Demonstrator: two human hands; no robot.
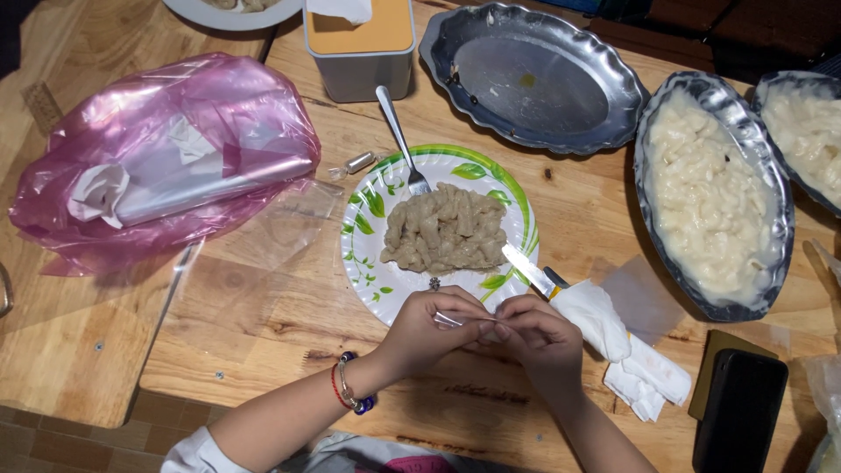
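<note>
My left hand [429,328] and my right hand [539,337] meet just below a paper plate [385,280] with a green leaf rim. Both pinch a small clear wrapper [462,319] between the fingertips. The plate holds a mound of brownish pasta [445,229]. A fork [399,136] rests with its tines in the pasta. A knife [530,270] lies on the plate's right edge, its handle wrapped in a white napkin [622,346]. My left wrist wears beaded bracelets.
A pink plastic bag [166,158] lies at the left. An empty metal oval tray [534,79] and two trays of pale pasta [710,197] sit at the back and right. A tissue box [359,44] stands behind the plate. A dark phone [740,420] lies at the lower right.
</note>
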